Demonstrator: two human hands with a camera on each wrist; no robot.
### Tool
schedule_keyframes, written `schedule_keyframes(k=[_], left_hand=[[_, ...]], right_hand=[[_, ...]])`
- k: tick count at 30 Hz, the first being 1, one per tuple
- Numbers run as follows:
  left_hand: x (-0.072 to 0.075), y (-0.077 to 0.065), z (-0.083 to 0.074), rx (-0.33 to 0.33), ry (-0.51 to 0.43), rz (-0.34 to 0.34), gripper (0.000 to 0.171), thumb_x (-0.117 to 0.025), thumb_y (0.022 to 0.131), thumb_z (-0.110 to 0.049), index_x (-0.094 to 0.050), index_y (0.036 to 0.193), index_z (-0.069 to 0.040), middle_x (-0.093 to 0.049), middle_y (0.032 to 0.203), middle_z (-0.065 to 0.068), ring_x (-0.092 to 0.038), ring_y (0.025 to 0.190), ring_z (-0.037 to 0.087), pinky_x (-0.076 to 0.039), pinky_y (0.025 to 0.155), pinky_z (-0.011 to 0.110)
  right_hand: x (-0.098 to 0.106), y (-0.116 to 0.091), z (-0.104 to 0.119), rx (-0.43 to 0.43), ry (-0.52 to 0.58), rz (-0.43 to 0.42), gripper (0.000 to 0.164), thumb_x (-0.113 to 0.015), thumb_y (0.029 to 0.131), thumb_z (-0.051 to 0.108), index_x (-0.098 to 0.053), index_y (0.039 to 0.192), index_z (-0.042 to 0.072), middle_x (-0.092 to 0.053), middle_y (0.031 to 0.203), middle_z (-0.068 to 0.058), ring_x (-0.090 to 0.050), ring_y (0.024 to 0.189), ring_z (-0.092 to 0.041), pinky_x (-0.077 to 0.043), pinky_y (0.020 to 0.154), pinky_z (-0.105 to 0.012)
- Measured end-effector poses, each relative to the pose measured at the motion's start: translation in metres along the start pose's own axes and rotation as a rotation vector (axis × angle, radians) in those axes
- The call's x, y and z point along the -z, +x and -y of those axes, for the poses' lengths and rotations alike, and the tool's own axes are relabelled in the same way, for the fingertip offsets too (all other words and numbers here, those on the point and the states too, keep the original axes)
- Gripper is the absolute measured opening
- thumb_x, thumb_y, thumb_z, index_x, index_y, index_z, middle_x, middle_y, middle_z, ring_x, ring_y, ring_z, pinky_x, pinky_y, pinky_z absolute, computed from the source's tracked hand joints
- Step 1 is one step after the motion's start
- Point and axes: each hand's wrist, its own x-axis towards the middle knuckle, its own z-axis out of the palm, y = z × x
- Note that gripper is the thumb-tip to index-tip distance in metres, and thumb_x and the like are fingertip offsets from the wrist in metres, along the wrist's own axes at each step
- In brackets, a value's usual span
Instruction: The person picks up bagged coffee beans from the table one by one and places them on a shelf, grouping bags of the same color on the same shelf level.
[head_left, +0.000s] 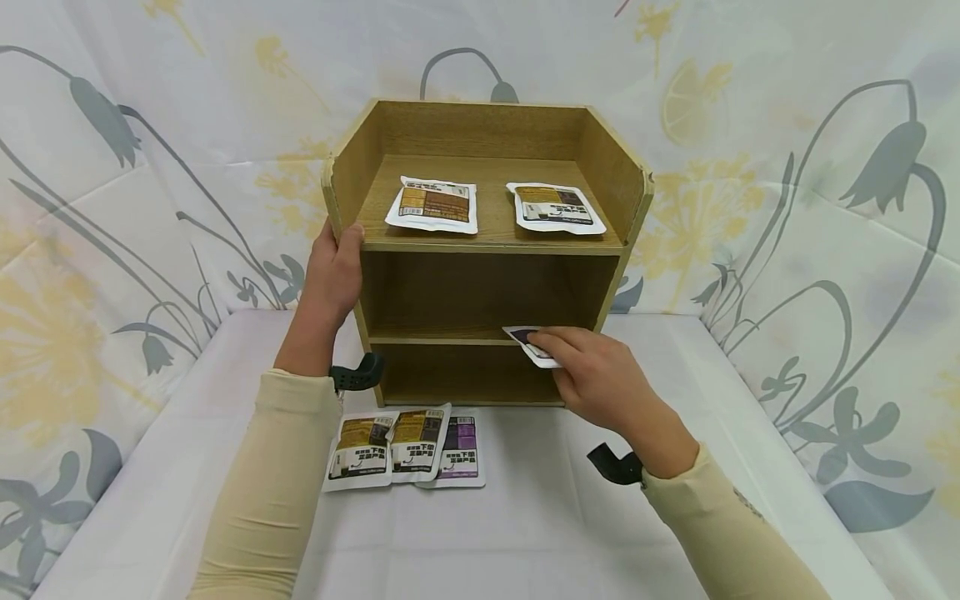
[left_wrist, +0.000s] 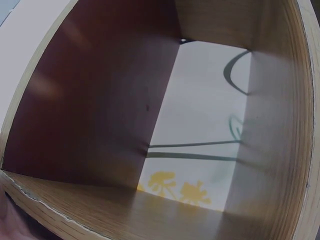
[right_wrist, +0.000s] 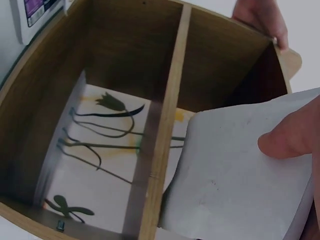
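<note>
My left hand (head_left: 332, 271) grips the left side panel of the small wooden shelf (head_left: 480, 248), thumb at the front edge. In my right hand (head_left: 600, 375) a flat white-edged pouch (head_left: 536, 354) is pinched, at the front of the middle board on the right. The right wrist view shows the pale back of this pouch (right_wrist: 235, 170), with my thumb pressed on it. Two more pouches lie on the top board: one on the left (head_left: 435, 204), one on the right (head_left: 558, 208). The left wrist view looks into a shelf compartment (left_wrist: 200, 125).
On the white table (head_left: 510, 533) before the shelf, two brown-labelled pouches (head_left: 360, 454) and a purple-labelled pouch (head_left: 461, 454) lie overlapping. A flower-patterned cloth (head_left: 750, 208) hangs behind. Black straps are on both wrists.
</note>
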Motion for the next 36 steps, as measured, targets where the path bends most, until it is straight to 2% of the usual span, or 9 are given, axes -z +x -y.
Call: schedule_keyframes(k=[6, 15, 22, 29, 36], left_hand=[[0.001, -0.001, 0.001, 0.005, -0.007, 0.011, 0.053, -0.028, 0.101, -0.041, -0.035, 0.145, -0.014, -0.045, 0.139, 0.020, -0.045, 0.124, 0.033, -0.034, 0.108, 0.054], [0.001, 0.000, 0.002, 0.000, -0.005, 0.009, 0.053, -0.028, 0.101, -0.040, -0.035, 0.146, -0.014, -0.044, 0.141, 0.020, -0.043, 0.126, 0.032, -0.032, 0.109, 0.054], [0.001, -0.001, 0.002, -0.001, -0.006, 0.002, 0.052, -0.028, 0.101, -0.040, -0.035, 0.146, -0.014, -0.045, 0.141, 0.020, -0.044, 0.126, 0.032, -0.033, 0.109, 0.053], [0.001, -0.001, 0.002, 0.007, -0.003, 0.002, 0.053, -0.028, 0.100, -0.040, -0.035, 0.146, -0.015, -0.044, 0.141, 0.019, -0.044, 0.126, 0.032, -0.033, 0.109, 0.054], [0.001, -0.001, 0.000, 0.005, 0.003, 0.000, 0.053, -0.028, 0.100, -0.041, -0.035, 0.146, -0.015, -0.044, 0.142, 0.019, -0.044, 0.127, 0.032, -0.033, 0.109, 0.054]], right_hand=[[-0.009, 0.001, -0.001, -0.005, -0.036, 0.020, 0.042, -0.056, 0.078, 0.000, -0.069, 0.116, 0.013, -0.069, 0.113, -0.007, -0.068, 0.099, -0.025, -0.056, 0.073, -0.041], [-0.018, 0.006, -0.001, -0.074, -0.056, 0.117, 0.042, -0.059, 0.079, 0.004, -0.069, 0.119, 0.012, -0.068, 0.117, -0.008, -0.066, 0.103, -0.027, -0.054, 0.084, -0.043], [-0.025, 0.011, -0.003, -0.143, -0.058, 0.187, 0.044, -0.061, 0.080, 0.017, -0.066, 0.124, 0.013, -0.065, 0.121, -0.009, -0.065, 0.102, -0.029, -0.054, 0.081, -0.044], [-0.033, 0.017, -0.007, -0.172, -0.046, 0.210, 0.048, -0.057, 0.080, 0.024, -0.065, 0.126, 0.013, -0.064, 0.124, -0.011, -0.065, 0.104, -0.031, -0.053, 0.085, -0.046], [-0.042, 0.024, -0.013, -0.211, -0.037, 0.212, 0.050, -0.054, 0.079, 0.024, -0.065, 0.126, 0.011, -0.062, 0.128, -0.012, -0.063, 0.109, -0.031, -0.052, 0.089, -0.045]])
